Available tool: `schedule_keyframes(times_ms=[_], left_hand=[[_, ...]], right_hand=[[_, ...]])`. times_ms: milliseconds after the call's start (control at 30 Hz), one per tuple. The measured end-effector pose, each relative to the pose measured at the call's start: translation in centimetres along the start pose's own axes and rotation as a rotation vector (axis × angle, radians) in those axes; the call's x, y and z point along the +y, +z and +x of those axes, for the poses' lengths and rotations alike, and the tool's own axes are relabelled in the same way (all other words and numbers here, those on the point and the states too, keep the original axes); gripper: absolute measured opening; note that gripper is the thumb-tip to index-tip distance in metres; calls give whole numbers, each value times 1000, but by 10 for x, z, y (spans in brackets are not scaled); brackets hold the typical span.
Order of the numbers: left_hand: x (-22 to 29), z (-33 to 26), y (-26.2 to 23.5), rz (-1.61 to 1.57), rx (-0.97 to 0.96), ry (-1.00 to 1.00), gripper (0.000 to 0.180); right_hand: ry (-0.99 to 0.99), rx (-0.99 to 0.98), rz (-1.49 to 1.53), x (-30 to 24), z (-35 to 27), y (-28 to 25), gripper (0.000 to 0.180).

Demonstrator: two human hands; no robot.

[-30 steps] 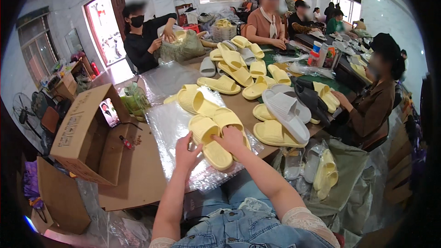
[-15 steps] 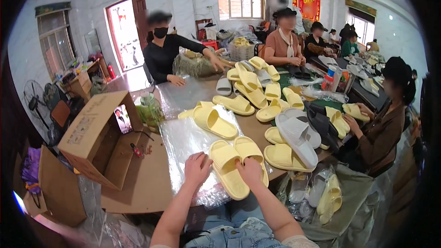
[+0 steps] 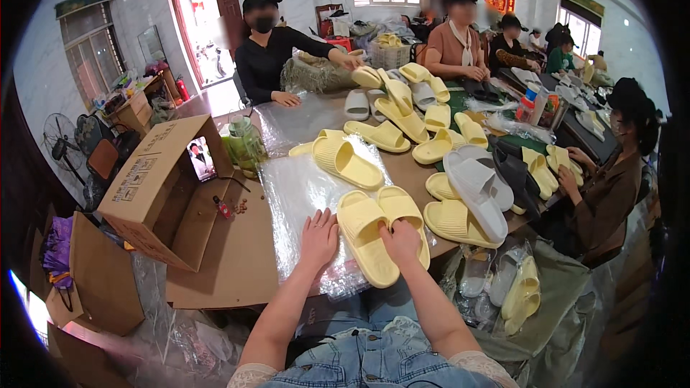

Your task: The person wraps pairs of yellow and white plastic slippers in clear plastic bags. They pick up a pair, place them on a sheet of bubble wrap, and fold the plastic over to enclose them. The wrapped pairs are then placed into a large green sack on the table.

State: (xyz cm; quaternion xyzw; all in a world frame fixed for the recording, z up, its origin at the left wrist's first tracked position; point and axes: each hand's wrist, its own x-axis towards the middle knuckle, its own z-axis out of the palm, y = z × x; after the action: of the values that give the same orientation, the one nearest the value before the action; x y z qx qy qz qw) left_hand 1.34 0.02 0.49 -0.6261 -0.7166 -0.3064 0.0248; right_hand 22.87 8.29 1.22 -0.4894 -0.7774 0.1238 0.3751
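A pair of pale yellow slippers [image 3: 368, 251] lies side by side, toes pointing away from me, on the near edge of a stack of clear plastic bags [image 3: 286, 190]. My right hand [image 3: 402, 243] pinches the inner edges of both slippers together, just behind the straps. Left of them, my left hand [image 3: 319, 241] rests on the bags with its fingers stretched out, holding nothing. Another yellow slipper pair [image 3: 348, 164] sits farther back on the bag stack, partly overlapping.
A cardboard box [image 3: 158, 194] on its side holds a phone [image 3: 201, 158]; a small red bottle [image 3: 223, 207] lies by it. Yellow and grey slippers [image 3: 476, 197] heap at the right. Bagged slippers [image 3: 521, 294] hang below the table edge. Co-workers [image 3: 280, 57] sit around the table.
My left hand has flattened onto the bags, fingers more extended. My right hand keeps its hold on the slippers. The co-worker across has a hand on a yellow slipper. The whole view has shifted slightly.
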Motion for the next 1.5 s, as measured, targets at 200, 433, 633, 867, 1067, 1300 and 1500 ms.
schedule_keyframes(times_ms=[200,433,633,867,1067,1300,1500], left_hand=[[-6,0,-2,-92,12,7,41],[-2,0,-9,-110,-8,3,42],[-3,0,-9,-96,-11,3,42],[-3,-4,-2,-107,38,9,39],[2,-3,-7,-106,76,10,39],[-2,-3,-4,-85,87,29,41],[-3,-2,-1,-103,96,29,40]], right_hand=[[-4,-12,-36,-4,-1,-4,42],[4,4,-6,1,-2,0,41],[-3,-15,-9,-4,0,-4,40],[19,-19,-17,4,-3,0,40],[20,8,-6,2,-2,4,41],[29,12,-8,0,-1,-1,42],[59,-11,32,-1,2,-4,41]])
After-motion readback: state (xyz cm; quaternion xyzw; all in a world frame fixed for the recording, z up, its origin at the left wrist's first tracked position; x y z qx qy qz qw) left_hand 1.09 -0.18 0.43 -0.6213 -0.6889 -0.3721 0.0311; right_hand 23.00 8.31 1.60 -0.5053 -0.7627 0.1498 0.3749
